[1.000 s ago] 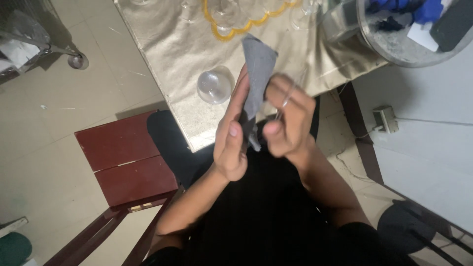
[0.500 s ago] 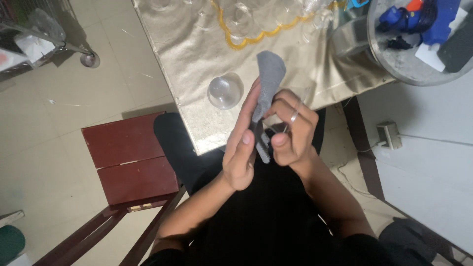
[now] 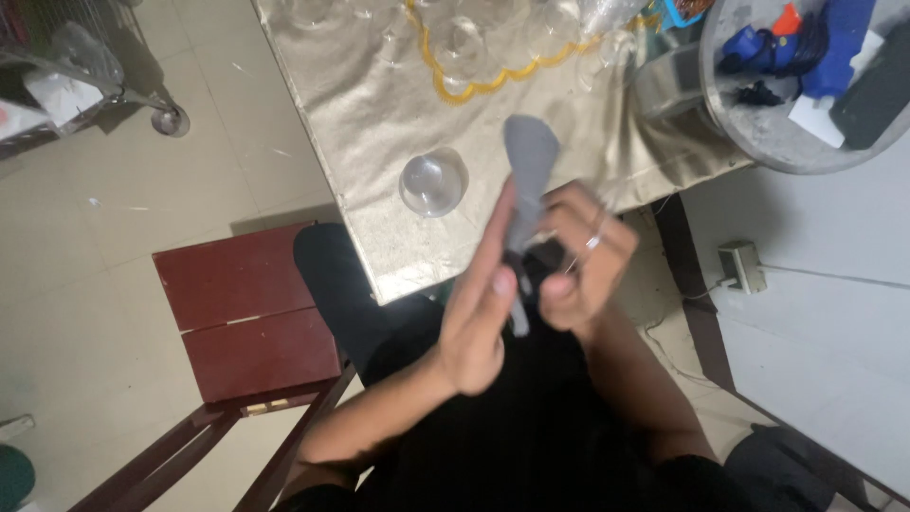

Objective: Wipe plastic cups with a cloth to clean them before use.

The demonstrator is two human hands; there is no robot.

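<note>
A grey, leaf-shaped piece of soft material [image 3: 529, 175] was held upright between the two hands, its rounded upper end rising toward 12 o'clock above the fingers and its narrow lower end hanging down between the palms. It was gripped near its middle by the right hand [image 3: 580, 261], whose fingers were curled closed around it; a thin ring was seen on one finger. The left hand [image 3: 483, 308] was pressed flat against the piece from the 9 o'clock side, fingers extended and held together, the thumb turned inward; it was open rather than clenched. Both hands were blurred, so the exact contact points could not be told. Behind the piece, toward 12 o'clock, a table covered by a shiny gold cloth [image 3: 379, 123] was seen. A clear dome-shaped glass [image 3: 433, 182] stood on the cloth at about 10 o'clock from the hands, near the table edge. A round grey basin [image 3: 749, 128] holding blue items lay at 2 o'clock. A dark red wooden stool [image 3: 248, 313] stood on the tiled floor at 9 o'clock, beside the person's black-clothed leg.
</note>
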